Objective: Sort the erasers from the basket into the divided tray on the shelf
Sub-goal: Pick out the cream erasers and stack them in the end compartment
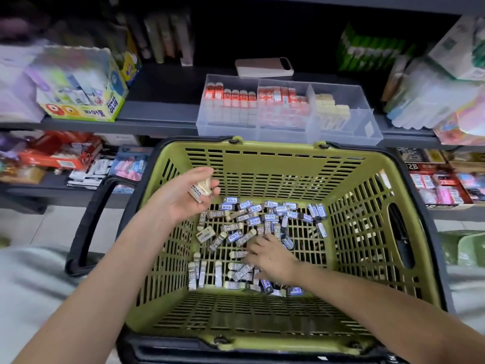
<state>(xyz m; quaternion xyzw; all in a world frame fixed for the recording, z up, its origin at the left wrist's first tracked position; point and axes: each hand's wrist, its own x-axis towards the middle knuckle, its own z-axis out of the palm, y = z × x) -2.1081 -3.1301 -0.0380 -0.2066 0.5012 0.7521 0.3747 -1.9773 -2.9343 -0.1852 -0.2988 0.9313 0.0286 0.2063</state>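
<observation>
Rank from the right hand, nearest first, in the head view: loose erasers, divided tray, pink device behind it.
1. loose erasers: under the right hand, in the basket.
2. divided tray: on the shelf beyond the basket.
3. pink device: behind the tray, farthest back.

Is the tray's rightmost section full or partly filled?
Partly filled: cream erasers stand at its left; the right end of the tray looks mostly bare.

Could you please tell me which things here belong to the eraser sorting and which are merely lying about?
Job: green basket; loose erasers in it; left hand gripping picked erasers; right hand on the pile; divided tray.
Lying about: glue box; flat phone-like device behind the tray; green pack.
</observation>
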